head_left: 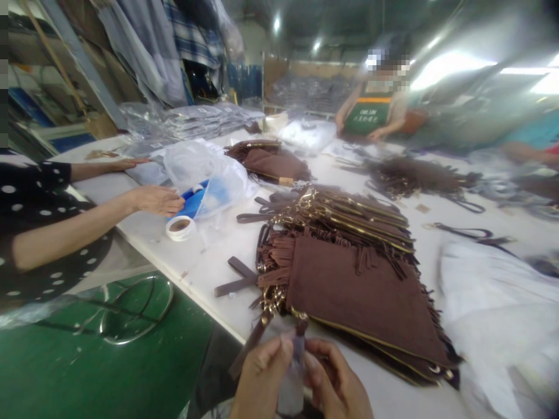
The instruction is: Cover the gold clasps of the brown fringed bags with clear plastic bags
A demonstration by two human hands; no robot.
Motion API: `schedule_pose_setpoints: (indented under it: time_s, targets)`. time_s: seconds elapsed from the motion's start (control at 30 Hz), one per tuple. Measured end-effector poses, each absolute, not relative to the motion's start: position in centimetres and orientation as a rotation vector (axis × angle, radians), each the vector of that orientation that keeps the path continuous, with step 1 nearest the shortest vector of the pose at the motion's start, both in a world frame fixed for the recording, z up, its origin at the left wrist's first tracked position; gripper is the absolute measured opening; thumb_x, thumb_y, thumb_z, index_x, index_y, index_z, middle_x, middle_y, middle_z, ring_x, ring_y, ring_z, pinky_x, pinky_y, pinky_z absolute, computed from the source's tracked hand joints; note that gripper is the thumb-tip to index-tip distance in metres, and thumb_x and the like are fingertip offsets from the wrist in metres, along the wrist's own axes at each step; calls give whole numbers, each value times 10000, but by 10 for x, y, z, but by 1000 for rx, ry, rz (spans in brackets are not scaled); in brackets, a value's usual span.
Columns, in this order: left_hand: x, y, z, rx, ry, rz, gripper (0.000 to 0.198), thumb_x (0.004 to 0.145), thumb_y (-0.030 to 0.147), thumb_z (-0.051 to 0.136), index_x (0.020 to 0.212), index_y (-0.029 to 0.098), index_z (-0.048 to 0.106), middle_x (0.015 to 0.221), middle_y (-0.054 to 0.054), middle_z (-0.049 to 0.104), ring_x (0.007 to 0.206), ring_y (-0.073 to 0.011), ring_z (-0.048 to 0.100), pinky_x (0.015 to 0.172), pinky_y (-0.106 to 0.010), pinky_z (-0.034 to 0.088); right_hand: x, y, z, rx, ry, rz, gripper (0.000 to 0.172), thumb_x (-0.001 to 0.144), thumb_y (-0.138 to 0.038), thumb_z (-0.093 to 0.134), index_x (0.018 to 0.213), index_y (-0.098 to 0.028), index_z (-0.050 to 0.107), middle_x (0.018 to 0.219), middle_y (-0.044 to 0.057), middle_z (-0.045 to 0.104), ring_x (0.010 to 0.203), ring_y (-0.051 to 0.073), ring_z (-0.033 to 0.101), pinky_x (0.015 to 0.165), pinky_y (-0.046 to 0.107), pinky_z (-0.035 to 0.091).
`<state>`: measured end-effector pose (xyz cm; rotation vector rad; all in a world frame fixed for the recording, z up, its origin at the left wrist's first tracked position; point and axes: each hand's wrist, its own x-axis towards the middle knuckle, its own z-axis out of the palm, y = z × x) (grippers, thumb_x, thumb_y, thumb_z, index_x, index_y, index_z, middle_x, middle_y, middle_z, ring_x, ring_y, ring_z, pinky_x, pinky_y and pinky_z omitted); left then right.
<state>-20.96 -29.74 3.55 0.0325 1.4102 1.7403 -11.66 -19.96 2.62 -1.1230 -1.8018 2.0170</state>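
Note:
At the bottom centre, my left hand (261, 378) pinches a small, cloudy clear plastic sleeve (292, 391) between thumb and fingers. My right hand (334, 381) grips the same plastic from the other side, its fingers curled. The sleeve's top meets a short brown strap end with a gold clasp (301, 318), at the near corner of the top brown fringed pouch (356, 285). That pouch lies flat on a stack with gold zippers. Brown wrist straps (236, 276) and gold clips stick out on the stack's left side.
To the left, a co-worker's hand (159, 201) touches a blue item beside a white tape roll (180, 228). Another person in a green apron (367, 119) stands across the white table (209, 285). White cloth or plastic (493, 308) lies at right; more brown pouches (419, 177) lie farther back.

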Motion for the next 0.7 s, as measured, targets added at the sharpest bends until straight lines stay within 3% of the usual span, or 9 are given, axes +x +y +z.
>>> schedule_pose_setpoints:
  time_s: [0.13,0.27,0.43,0.57,0.7]
  targets:
    - [-213,-290,37,133,1524,1759,466,821,563,641,992,140,734,855,-67,676,849,-230,600,760,-281,475,-124,-193,27,-967,-1842,2055,416,791,-571,650,993,-210,701,916,62,733,792,215,673,679,244,529]
    - [-217,-287,35,270,1670,1733,447,867,559,575,909,141,729,817,-65,667,822,-230,595,765,-289,474,-128,-186,24,-914,-1924,2041,336,804,-530,658,850,-201,702,756,13,680,700,175,601,633,211,482]
    - [-214,-293,35,261,1497,1834,448,829,531,649,1072,161,717,981,-103,710,952,-266,634,845,-311,488,-124,-183,23,-1096,-1994,1841,371,794,-576,633,794,-212,700,602,-31,588,557,142,493,524,201,404]
    - [-210,-298,21,169,1295,1835,504,704,474,800,1077,147,714,923,-115,728,849,-266,673,821,-349,512,-128,-186,31,-1128,-2023,1666,373,796,-580,615,801,-220,711,639,-23,628,601,158,533,579,207,426]
    - [-210,-298,10,104,1294,1793,458,691,478,809,976,128,725,824,-103,730,721,-228,672,718,-309,520,-135,-190,39,-1222,-1911,1614,386,771,-595,630,760,-217,706,544,-43,548,527,139,472,528,205,402]
